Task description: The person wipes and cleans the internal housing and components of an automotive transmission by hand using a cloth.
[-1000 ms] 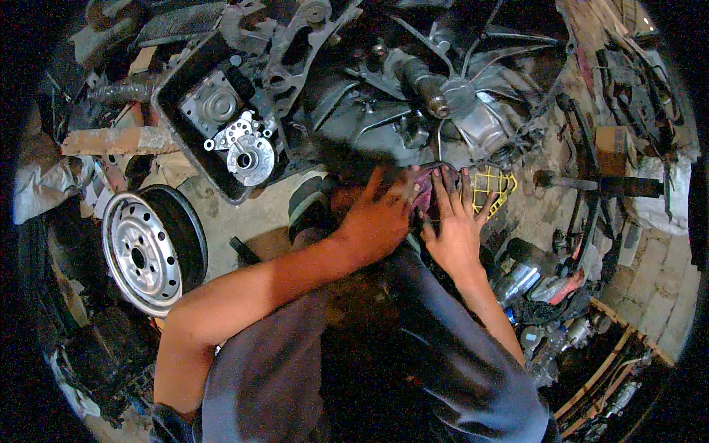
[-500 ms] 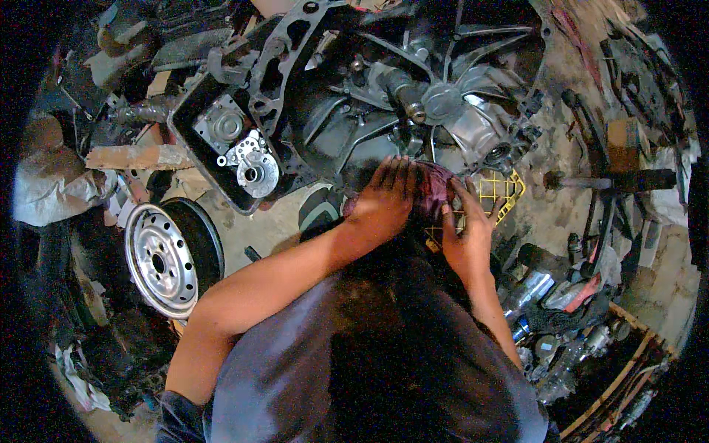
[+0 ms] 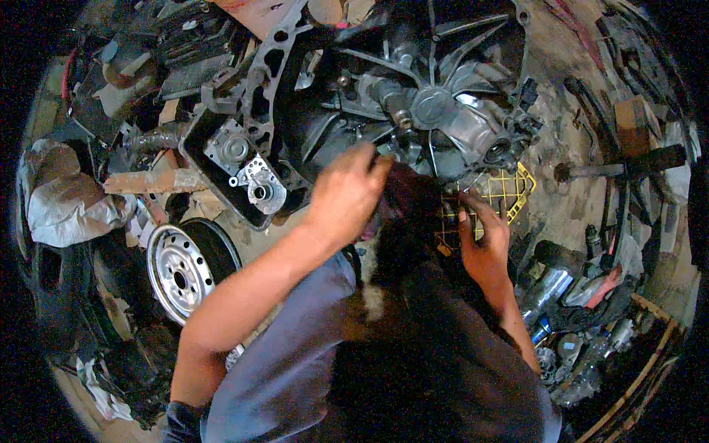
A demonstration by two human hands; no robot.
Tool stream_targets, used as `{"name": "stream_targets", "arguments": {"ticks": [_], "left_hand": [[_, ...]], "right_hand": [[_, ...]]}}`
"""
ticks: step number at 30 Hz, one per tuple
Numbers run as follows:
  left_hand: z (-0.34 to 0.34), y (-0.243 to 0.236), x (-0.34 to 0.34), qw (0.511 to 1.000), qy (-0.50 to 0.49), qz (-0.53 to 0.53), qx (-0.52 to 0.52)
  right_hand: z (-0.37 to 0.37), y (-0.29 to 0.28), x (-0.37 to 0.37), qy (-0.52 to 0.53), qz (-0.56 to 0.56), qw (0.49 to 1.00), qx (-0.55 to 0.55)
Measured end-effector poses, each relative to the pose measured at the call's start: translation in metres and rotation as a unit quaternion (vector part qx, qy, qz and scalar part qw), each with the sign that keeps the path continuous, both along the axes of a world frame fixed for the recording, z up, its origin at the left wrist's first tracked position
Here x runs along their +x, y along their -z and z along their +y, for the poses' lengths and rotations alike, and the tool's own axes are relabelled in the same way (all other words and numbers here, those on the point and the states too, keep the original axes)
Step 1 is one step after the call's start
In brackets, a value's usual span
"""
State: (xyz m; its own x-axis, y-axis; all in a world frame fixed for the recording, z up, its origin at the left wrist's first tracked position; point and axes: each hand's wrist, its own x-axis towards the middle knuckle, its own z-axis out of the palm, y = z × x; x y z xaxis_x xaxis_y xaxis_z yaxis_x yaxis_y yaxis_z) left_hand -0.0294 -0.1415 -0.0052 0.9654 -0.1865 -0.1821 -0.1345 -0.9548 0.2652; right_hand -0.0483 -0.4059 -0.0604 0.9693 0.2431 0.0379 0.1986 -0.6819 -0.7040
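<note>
My left hand [image 3: 347, 193] is curled closed on a dark maroon cloth [image 3: 395, 192], just below a large grey metal housing [image 3: 436, 111] with radiating ribs and a central shaft. My right hand [image 3: 484, 244] is at the yellow grid crate [image 3: 521, 188] under the housing's right side, thumb and bent forefinger apart near its bars; whether a small item lies at the fingertips is unclear. A black tray [image 3: 194, 170] left of the housing holds silvery mechanical parts [image 3: 260, 190]. My legs fill the lower middle.
A steel wheel rim [image 3: 181, 277] stands at left, near a wooden piece [image 3: 148, 183] and a pale sack [image 3: 74, 192]. At right lie a long bar [image 3: 620, 166], a silver cylinder [image 3: 546, 292], assorted parts and a wooden-edged container [image 3: 653, 310].
My left hand has lifted and shifted left with curled fingers on the maroon cloth, which has darkened in shadow. My right hand has moved right and down from the cloth onto the yellow crate.
</note>
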Motion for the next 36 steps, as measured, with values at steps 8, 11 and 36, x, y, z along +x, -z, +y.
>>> {"name": "stream_targets", "arguments": {"ticks": [8,11,36], "left_hand": [[-0.039,0.082,-0.026,0.996,0.054,-0.066,0.018],[-0.046,0.099,-0.009,0.987,0.056,-0.151,-0.013],[-0.049,0.100,-0.013,0.987,0.019,-0.158,-0.014]], "right_hand": [[-0.001,0.003,-0.007,-0.016,-0.003,0.999,0.028],[-0.002,-0.002,-0.005,-0.014,0.007,0.998,0.054],[-0.014,0.013,-0.012,0.014,0.054,0.996,0.066]]}}
